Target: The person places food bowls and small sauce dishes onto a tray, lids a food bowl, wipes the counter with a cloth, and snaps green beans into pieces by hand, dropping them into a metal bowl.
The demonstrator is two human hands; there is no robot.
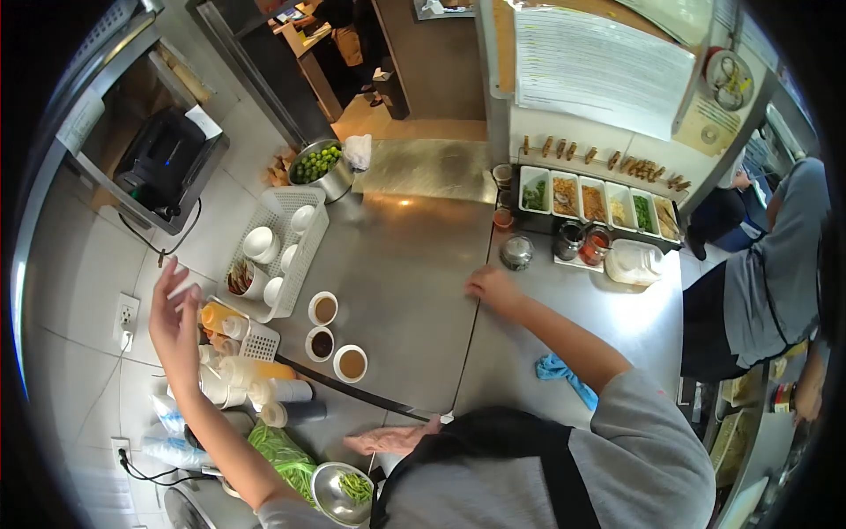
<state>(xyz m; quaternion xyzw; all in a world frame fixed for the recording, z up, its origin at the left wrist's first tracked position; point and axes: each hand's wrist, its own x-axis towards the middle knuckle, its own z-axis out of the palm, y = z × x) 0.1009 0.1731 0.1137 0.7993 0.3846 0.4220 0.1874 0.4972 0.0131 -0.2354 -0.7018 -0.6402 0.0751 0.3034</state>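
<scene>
My left hand is raised on the left, above the squeeze bottles, with its fingers apart and nothing in it. My right hand rests on the steel counter close to its seam. Its fingers look curled under, and no object shows in them. A round metal lidded jar stands just past that hand. Between my arms are three white cups of sauce: a brown one, a dark one and a tan one.
A white basket holds bowls. Behind it sits a pot of green limes. Several topping trays line the back right. A blue cloth lies by my right arm, a metal bowl below. A co-worker stands at right.
</scene>
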